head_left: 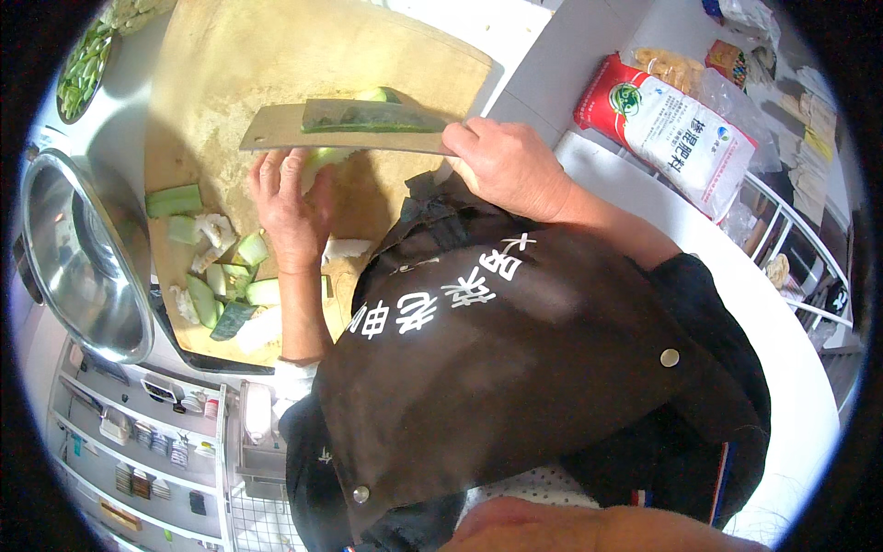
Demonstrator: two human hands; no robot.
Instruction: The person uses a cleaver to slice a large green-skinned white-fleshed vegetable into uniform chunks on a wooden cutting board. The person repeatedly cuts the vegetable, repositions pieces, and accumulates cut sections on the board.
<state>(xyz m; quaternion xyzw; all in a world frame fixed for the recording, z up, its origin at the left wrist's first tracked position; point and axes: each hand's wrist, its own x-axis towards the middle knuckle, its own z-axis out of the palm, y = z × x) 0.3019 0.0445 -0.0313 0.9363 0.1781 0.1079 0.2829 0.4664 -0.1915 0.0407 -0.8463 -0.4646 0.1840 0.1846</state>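
Note:
My right hand (pixel 507 165) grips the handle end of a broad cleaver (pixel 276 127), whose blade reaches left above the wooden cutting board (pixel 227 62). A dark green patch shows on the blade; I cannot tell whether it is a slice or a reflection. My left hand (pixel 293 214) is just below the blade, fingers and thumb around a pale green vegetable piece (pixel 328 160), partly hidden by the blade. Behind the cleaver, another green-skinned piece (pixel 378 94) shows. Green-skinned chunks (pixel 202 300) and whitish pith scraps (pixel 215 234) lie on the board's near left part.
A steel bowl (pixel 114 276) tilts beside the board's left edge. A dish of cut green vegetables (pixel 84 72) is at far left. Right of me, a red-and-white printed sack (pixel 679 131) stands by a white metal rack (pixel 793 241). Shelves with dishes (pixel 138 431) are at lower left.

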